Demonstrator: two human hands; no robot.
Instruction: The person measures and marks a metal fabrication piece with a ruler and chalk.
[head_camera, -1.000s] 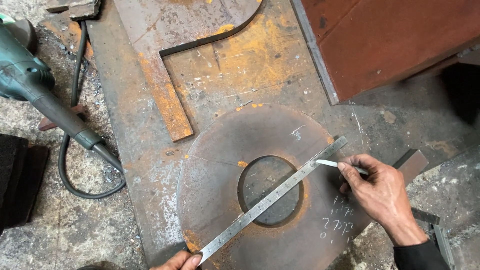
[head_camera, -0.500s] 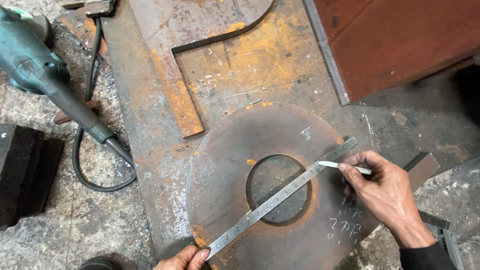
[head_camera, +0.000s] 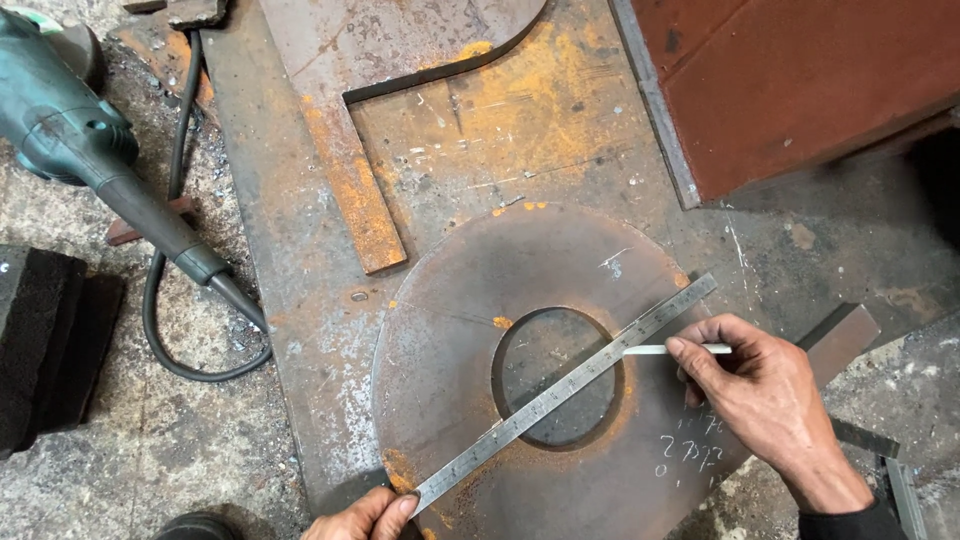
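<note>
Head view: right hand (head_camera: 770, 400) pinching chalk stick (head_camera: 672, 349); left hand (head_camera: 365, 517), mostly cropped, seemingly pressing ruler (head_camera: 560, 393) end.

Single head-worn view looks steeply down, close over the steel disc (head_camera: 500, 330) on the floor

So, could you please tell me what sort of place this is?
Most likely a metal fabrication workshop: rusty steel plate, a cut steel disc being marked along a steel ruler, and a green angle grinder on the gritty floor.
</note>
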